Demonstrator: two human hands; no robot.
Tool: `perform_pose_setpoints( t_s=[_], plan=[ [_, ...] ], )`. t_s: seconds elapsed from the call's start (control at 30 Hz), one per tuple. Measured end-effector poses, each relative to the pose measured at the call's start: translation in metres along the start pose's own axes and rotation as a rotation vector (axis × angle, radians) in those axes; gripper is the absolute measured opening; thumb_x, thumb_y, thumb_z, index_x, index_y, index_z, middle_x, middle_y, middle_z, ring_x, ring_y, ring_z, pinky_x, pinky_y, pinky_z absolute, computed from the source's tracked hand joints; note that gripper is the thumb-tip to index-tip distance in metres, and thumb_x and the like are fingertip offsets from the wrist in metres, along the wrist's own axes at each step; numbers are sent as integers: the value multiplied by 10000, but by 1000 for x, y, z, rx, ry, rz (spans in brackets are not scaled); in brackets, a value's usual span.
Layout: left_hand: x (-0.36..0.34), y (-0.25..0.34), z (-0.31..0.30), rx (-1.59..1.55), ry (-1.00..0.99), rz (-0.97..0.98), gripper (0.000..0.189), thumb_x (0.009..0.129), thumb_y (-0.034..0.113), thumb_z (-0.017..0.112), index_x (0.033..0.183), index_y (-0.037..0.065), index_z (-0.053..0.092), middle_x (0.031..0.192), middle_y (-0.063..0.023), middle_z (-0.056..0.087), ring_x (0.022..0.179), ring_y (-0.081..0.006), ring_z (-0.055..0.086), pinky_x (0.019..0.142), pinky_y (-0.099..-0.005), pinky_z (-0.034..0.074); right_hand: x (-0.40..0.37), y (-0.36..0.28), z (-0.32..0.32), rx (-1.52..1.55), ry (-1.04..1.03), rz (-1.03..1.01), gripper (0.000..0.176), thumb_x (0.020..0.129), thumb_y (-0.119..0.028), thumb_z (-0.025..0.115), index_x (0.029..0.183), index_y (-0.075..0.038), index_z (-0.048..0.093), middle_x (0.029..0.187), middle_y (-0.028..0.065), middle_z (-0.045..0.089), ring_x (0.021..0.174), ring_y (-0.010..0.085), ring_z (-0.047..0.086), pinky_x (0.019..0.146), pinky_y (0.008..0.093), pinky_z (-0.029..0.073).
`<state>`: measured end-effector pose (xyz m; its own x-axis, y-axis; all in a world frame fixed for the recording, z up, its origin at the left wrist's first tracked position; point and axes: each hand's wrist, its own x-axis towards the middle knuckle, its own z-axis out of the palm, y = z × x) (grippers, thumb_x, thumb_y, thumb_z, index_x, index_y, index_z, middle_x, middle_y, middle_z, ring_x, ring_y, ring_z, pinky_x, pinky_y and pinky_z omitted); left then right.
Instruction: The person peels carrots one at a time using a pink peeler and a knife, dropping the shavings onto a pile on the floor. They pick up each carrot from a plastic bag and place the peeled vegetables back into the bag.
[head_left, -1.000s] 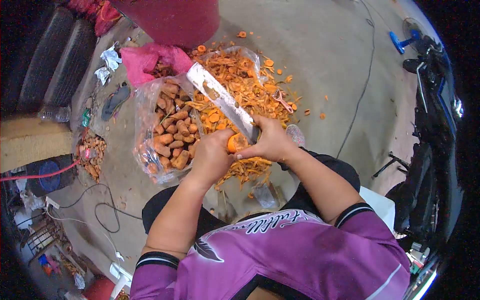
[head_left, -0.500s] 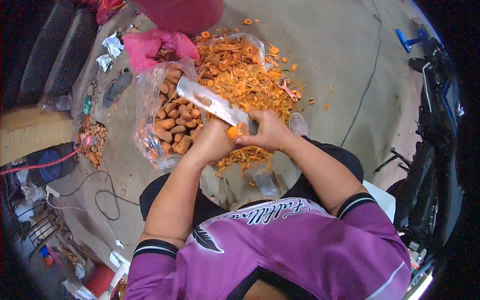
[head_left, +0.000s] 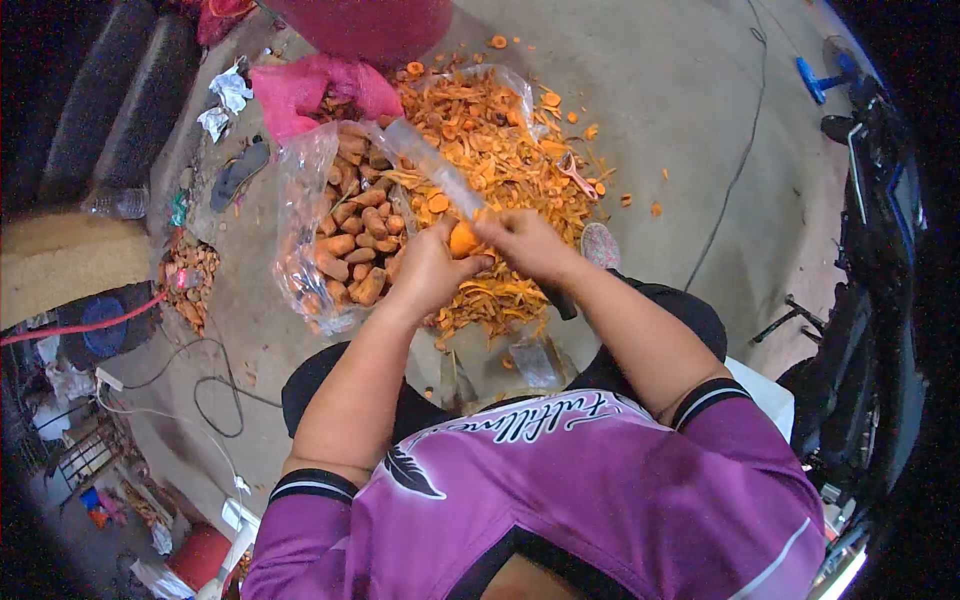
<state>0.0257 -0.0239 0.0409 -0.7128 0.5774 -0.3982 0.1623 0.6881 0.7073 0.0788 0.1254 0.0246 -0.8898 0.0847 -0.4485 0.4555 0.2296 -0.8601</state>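
In my right hand [head_left: 525, 243] is a large knife [head_left: 435, 168], its broad blade pointing up and left, its dark handle end showing below the wrist. My left hand [head_left: 432, 272] grips a peeled orange root vegetable [head_left: 463, 240], mostly covered by the fingers. Blade and root meet between the two hands, though the exact contact is hidden. Beneath them spreads a heap of orange peelings and slices [head_left: 490, 130]. To the left, a clear plastic bag [head_left: 300, 215] lies open around several unpeeled brownish-orange roots [head_left: 355, 235].
A pink mesh sack [head_left: 310, 95] and a red tub [head_left: 370, 25] stand beyond the bag. A pink peeler [head_left: 577, 178] rests on the heap's right edge. A grey sandal [head_left: 240, 175] lies left. Cables [head_left: 740, 165] cross the concrete floor.
The knife's blade has swung a little upright and right, and its handle end now shows. My right hand has turned over the root; my left hand has shifted slightly.
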Motion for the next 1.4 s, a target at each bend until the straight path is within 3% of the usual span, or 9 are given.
perform_pose_setpoints(
  t_s=[0.1,0.27,0.43,0.6,0.73,0.83,1.03,1.13,1.4],
  plan=[
    [5,-9,4,-301,16,51,373,718,164,617,1013,-6,464,849,-96,564,672,-137,538,621,-229,443,17,8,-21,-42,63,183,464,760,-473,495,746,-21,600,568,119,542,575,237,559,556,328,436],
    [4,3,-13,-1096,-80,-165,245,764,180,533,962,53,465,751,-82,550,639,-138,549,533,-238,422,8,3,-21,-347,226,-143,555,586,-349,714,966,11,529,864,143,586,808,221,558,722,323,427],
    [19,-18,-9,-1661,-100,-356,205,787,226,494,906,62,462,810,-82,522,581,-140,502,484,-226,402,-2,-16,-13,-235,312,-175,497,619,-320,695,952,8,526,843,166,583,791,268,566,701,343,439],
    [20,-2,-7,-1694,7,-382,454,799,479,377,996,74,430,844,-70,518,699,-149,510,556,-290,417,-6,-6,7,-251,255,-382,317,724,-190,616,945,8,505,788,154,583,717,222,574,638,310,438],
    [20,28,-5,-1622,293,-386,628,751,627,315,1048,82,411,889,-54,509,870,-183,493,726,-361,410,-15,-14,11,-116,146,-187,251,748,-153,581,914,10,489,697,157,575,600,235,568,540,313,426],
    [17,37,-7,-1671,220,-411,684,727,670,296,1069,85,394,959,-56,488,949,-202,468,816,-389,369,-18,-20,8,-169,193,-213,233,756,-141,564,913,11,485,684,178,559,601,262,562,544,339,422],
    [26,21,7,-1721,138,-265,731,712,698,266,1051,64,401,972,-56,492,942,-198,463,831,-342,363,-21,-14,14,-218,168,-175,234,765,-186,529,847,16,446,688,230,538,672,382,535,580,437,417],
    [30,23,15,-1711,349,-249,631,713,667,342,994,109,430,975,-44,477,917,-195,464,797,-325,385,-21,-11,16,-295,124,-130,268,778,-208,502,874,31,425,694,248,535,679,396,529,597,458,411],
    [31,21,22,-1552,378,-316,577,718,646,373,942,117,428,811,-36,463,742,-174,473,651,-327,413,-17,-4,15,-338,22,-132,262,776,-198,498,881,37,451,751,247,544,732,390,530,636,432,415]
  ],
)
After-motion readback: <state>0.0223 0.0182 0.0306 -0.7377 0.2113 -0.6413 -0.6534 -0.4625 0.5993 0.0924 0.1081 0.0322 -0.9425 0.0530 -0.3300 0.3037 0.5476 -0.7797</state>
